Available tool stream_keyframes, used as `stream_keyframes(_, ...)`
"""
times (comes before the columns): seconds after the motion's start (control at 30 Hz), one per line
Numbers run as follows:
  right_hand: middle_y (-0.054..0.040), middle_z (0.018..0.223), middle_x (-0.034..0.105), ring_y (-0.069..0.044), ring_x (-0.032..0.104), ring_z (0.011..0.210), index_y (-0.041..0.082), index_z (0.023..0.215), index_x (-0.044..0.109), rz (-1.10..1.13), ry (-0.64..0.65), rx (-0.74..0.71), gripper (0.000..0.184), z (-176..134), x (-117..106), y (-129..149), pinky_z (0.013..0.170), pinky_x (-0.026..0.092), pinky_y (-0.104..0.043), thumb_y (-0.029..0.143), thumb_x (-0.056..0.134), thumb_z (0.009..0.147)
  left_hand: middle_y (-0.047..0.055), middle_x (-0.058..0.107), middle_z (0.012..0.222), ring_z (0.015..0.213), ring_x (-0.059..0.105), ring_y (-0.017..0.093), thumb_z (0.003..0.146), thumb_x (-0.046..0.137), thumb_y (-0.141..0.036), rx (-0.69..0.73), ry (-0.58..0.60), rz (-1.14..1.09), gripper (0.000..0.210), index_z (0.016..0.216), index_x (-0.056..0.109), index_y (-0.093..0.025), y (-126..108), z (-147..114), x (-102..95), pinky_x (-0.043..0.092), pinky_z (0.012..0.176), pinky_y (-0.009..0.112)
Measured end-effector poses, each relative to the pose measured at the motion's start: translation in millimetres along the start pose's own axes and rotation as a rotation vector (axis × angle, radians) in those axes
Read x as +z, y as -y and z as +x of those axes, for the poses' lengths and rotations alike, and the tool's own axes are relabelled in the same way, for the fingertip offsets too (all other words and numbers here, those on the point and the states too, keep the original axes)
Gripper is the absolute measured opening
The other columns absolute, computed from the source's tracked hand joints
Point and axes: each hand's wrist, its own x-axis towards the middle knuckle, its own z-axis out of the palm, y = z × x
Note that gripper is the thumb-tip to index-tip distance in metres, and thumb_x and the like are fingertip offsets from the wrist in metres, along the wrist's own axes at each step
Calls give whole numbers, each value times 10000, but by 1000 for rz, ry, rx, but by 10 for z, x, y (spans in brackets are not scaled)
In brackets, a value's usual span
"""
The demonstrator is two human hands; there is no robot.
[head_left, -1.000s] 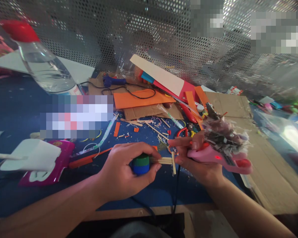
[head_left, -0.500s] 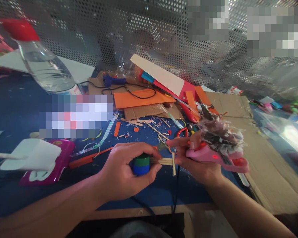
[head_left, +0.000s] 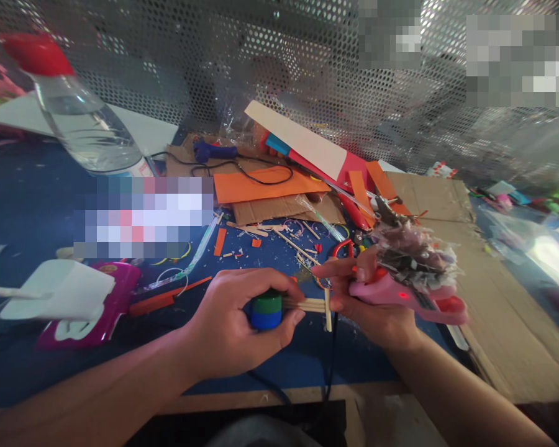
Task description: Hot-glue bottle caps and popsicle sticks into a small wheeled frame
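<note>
My left hand (head_left: 240,316) is closed around a small piece made of pale wooden sticks (head_left: 314,305) with a short crosspiece at the end. Green and blue bottle caps (head_left: 266,310) sit stacked within the same hand, beside the sticks. In my right hand (head_left: 372,310) is a pink hot glue gun (head_left: 417,299) with a small red light. Its upper part is crusted with a grey, stringy clump of glue and scraps (head_left: 414,248). The crosspiece is close to the right hand's fingers; whether they touch I cannot tell. A black cord (head_left: 331,366) hangs below.
Wood slivers and paper bits (head_left: 298,248) litter the blue tabletop (head_left: 181,205). Red-handled pliers (head_left: 342,248) lie behind my right hand. Orange sheets (head_left: 256,186) and cardboard (head_left: 503,298) lie behind and right. A water bottle (head_left: 93,130) and white charger (head_left: 58,292) are left.
The stick piece and the caps have shifted very slightly to the right with my left hand. My right hand and the glue gun are almost still.
</note>
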Motion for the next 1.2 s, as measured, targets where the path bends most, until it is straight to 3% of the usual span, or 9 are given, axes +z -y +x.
stream_keyframes(0.77, 54, 1083, 808, -140, 474, 555, 328, 913, 542, -74, -51, 63, 339, 0, 25, 30, 516, 400, -305, 152, 821, 837, -40, 767, 754, 624, 709, 81, 799, 741, -127, 1, 8, 10, 114, 882, 695, -190, -3, -2, 1, 546, 641, 163)
stream_keyframes(1.2, 11, 1032, 809, -121, 486, 550, 287, 879, 482, -23, -63, 53, 371, 20, 60, 71, 539, 432, -290, 148, 824, 842, -29, 773, 756, 629, 715, 87, 794, 740, -130, -4, 6, 5, 109, 880, 696, -181, -6, 8, 5, 549, 644, 164)
